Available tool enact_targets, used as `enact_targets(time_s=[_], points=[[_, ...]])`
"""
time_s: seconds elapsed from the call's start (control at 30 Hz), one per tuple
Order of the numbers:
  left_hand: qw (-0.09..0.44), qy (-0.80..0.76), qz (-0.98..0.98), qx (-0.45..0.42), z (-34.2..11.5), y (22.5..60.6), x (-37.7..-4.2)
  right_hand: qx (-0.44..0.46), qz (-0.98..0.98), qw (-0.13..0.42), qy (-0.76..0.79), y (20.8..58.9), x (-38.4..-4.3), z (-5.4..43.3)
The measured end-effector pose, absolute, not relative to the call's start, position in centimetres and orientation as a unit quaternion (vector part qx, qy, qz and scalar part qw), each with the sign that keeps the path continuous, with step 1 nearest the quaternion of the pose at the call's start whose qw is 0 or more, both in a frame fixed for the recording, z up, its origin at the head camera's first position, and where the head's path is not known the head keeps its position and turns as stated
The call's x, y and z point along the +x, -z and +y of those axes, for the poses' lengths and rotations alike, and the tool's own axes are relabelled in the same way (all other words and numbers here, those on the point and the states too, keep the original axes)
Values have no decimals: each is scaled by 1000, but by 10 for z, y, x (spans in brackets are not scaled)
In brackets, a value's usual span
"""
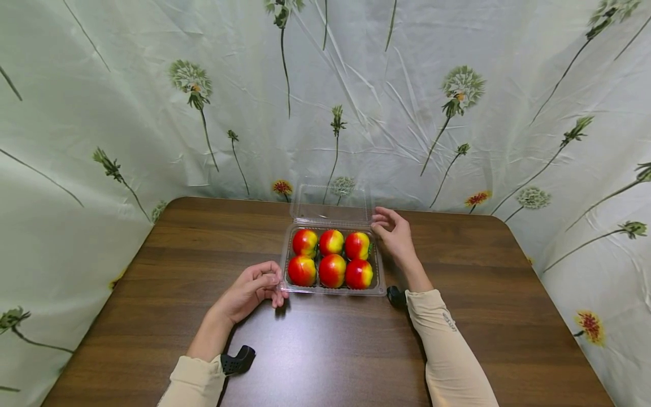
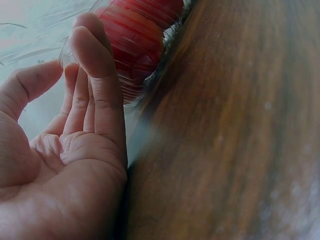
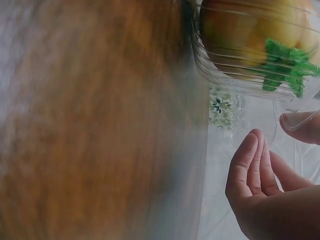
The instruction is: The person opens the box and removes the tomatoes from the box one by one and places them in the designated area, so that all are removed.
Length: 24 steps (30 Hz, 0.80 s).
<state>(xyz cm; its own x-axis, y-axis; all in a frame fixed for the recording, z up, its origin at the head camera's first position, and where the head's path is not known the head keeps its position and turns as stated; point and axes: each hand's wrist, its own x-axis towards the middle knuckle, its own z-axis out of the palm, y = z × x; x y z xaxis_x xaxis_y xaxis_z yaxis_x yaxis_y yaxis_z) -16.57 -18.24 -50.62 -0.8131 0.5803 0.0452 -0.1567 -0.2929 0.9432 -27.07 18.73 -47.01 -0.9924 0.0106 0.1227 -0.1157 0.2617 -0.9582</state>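
Cream sleeves (image 1: 452, 350); left hand (image 1: 256, 285) pinches clear clamshell (image 1: 330, 291), right hand (image 1: 399, 238) bends beside its lid (image 1: 333, 213), grip unclear; six red-yellow fruits (image 1: 332, 271) between.

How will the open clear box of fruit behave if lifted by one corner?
The clear box will probably flex, since its walls look like thin, ribbed plastic. Its raised lid may swing, being joined only along the back edge. The six red-and-yellow fruits look round and uncovered, so they could shift or roll if it tilts.
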Motion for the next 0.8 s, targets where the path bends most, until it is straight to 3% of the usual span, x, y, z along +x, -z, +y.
enact_targets(time_s=[0.8], points=[[238,-782,541,197,-182,505,-166,37,-815,48,-577,470,-268,188]])
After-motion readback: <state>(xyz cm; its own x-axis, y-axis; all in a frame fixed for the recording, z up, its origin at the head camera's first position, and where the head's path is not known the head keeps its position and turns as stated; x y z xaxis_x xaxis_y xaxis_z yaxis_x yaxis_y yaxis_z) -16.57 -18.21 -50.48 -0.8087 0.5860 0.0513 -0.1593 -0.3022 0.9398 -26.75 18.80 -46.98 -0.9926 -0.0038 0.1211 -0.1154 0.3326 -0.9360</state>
